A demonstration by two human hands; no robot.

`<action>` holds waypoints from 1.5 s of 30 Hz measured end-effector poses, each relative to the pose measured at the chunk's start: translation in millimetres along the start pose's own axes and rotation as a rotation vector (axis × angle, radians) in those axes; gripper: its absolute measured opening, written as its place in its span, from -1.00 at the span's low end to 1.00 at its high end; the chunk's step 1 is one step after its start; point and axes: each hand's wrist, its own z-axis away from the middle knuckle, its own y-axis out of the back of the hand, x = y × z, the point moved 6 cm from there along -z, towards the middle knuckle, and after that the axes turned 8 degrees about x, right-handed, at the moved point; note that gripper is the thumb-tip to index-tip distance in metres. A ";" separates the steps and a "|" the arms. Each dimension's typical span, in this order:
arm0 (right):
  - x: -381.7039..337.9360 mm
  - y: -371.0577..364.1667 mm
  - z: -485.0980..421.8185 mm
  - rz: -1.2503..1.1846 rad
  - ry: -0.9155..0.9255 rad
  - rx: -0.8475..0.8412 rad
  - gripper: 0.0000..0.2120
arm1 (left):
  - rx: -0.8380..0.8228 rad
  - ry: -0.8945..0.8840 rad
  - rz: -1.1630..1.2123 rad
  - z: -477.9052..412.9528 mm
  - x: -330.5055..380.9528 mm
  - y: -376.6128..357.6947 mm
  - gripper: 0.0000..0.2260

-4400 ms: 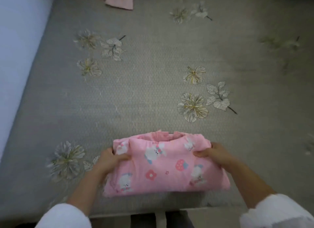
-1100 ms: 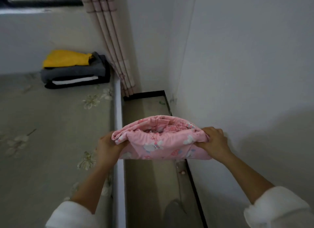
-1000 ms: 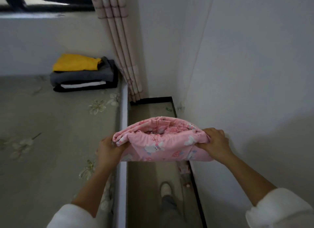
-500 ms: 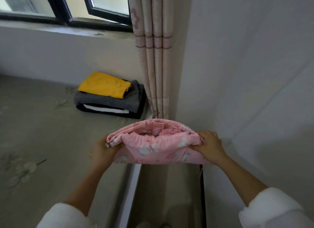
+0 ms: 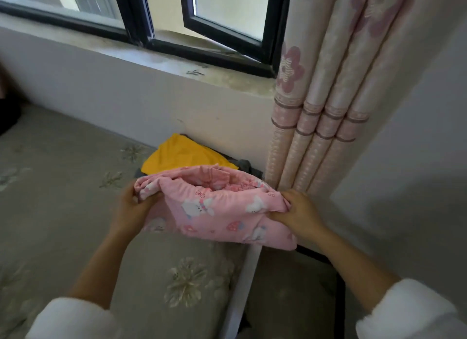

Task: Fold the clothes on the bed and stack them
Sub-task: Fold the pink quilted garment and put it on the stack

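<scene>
Pink garment point(image 5: 217, 212) hangs just before the stack point(image 5: 177, 154), bed point(image 5: 63, 199) spreading leftward; left hand point(image 5: 131, 208), right hand point(image 5: 299, 213) fingers clamp its side edges.

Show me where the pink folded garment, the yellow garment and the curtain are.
pink folded garment point(image 5: 214, 212), head view, middle of its printed front.
yellow garment point(image 5: 182, 154), head view, its bare top surface.
curtain point(image 5: 318, 93), head view, a middle pleat.
</scene>
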 end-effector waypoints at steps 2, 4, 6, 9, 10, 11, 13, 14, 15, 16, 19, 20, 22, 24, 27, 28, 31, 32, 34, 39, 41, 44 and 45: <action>-17.2 -14.1 -42.5 -0.079 -0.028 -0.036 -0.74 | 0.073 0.009 -0.030 -50.7 -2.5 3.3 -0.77; -32.6 -28.3 -77.2 -0.156 -0.067 -0.084 -0.76 | 0.100 0.015 -0.067 -97.0 -9.5 2.3 -0.78; -39.9 -44.8 -104.7 -0.207 -0.121 -0.118 -0.76 | 0.097 0.015 -0.091 -138.2 -14.6 -1.7 -0.76; -40.8 -69.8 -141.7 -0.294 -0.211 -0.163 -0.78 | 0.096 0.004 -0.159 -187.4 -16.3 -10.1 -0.69; -41.3 -77.0 -152.9 -0.321 -0.242 -0.176 -0.78 | 0.111 -0.007 -0.189 -203.5 -17.6 -11.5 -0.70; -42.2 -83.7 -163.3 -0.346 -0.269 -0.190 -0.80 | 0.121 -0.018 -0.204 -217.9 -17.3 -13.6 -0.72; -43.8 -94.3 -182.6 -0.408 -0.331 -0.192 -0.83 | 0.119 -0.021 -0.233 -243.9 -17.1 -19.3 -0.71; -44.7 -98.5 -191.3 -0.453 -0.368 -0.181 -0.83 | 0.117 -0.019 -0.261 -256.5 -20.5 -21.8 -0.69; -43.7 -103.5 -199.9 -0.493 -0.405 -0.170 -0.81 | 0.121 -0.013 -0.289 -267.5 -22.7 -24.5 -0.68; -41.1 -109.6 -207.6 -0.525 -0.455 -0.165 -0.78 | 0.130 -0.013 -0.331 -277.8 -26.7 -27.6 -0.67; -22.7 -131.1 -224.2 -0.533 -0.587 -0.133 -0.71 | 0.149 0.000 -0.476 -300.8 -45.8 -49.0 -0.59; -13.8 -139.7 -228.1 -0.503 -0.617 -0.115 -0.68 | 0.120 -0.013 -0.569 -302.3 -55.5 -62.9 -0.54; 1.3 -155.8 -234.9 -0.367 -0.637 -0.112 -0.58 | 0.007 0.049 -0.716 -288.7 -79.5 -96.5 -0.51; 8.2 -166.1 -240.0 -0.213 -0.641 -0.160 -0.47 | -0.161 0.117 -0.783 -259.1 -103.2 -128.5 -0.53; 5.8 -168.3 -247.3 0.147 -0.479 -0.212 -0.31 | -0.223 0.105 -0.821 -242.4 -115.0 -143.6 -0.52; -2.8 -167.5 -248.4 0.283 -0.348 -0.192 -0.30 | -0.220 0.110 -0.832 -243.7 -115.3 -142.5 -0.50; -42.6 -183.2 -234.0 0.407 0.086 -0.214 -0.43 | -0.253 0.146 -0.887 -247.7 -121.3 -139.9 -0.40; -50.9 -193.0 -224.7 0.411 0.173 -0.272 -0.45 | -0.253 0.143 -0.900 -246.1 -123.9 -141.0 -0.37; -45.5 -213.3 -208.8 0.439 0.226 -0.392 -0.48 | -0.238 0.124 -0.906 -241.4 -132.4 -144.0 -0.31; -4.6 -245.7 -211.4 0.534 0.190 -0.466 -0.51 | -0.191 0.094 -0.937 -227.5 -168.0 -161.0 -0.22; 5.6 -258.4 -219.5 0.542 0.183 -0.483 -0.49 | -0.174 0.087 -0.950 -230.3 -181.4 -168.4 -0.23; 18.8 -272.1 -229.4 0.568 0.193 -0.504 -0.47 | -0.146 0.063 -0.978 -232.5 -196.7 -178.7 -0.26; 22.2 -274.8 -231.6 0.580 0.197 -0.502 -0.46 | -0.139 0.052 -0.995 -231.3 -198.9 -181.4 -0.26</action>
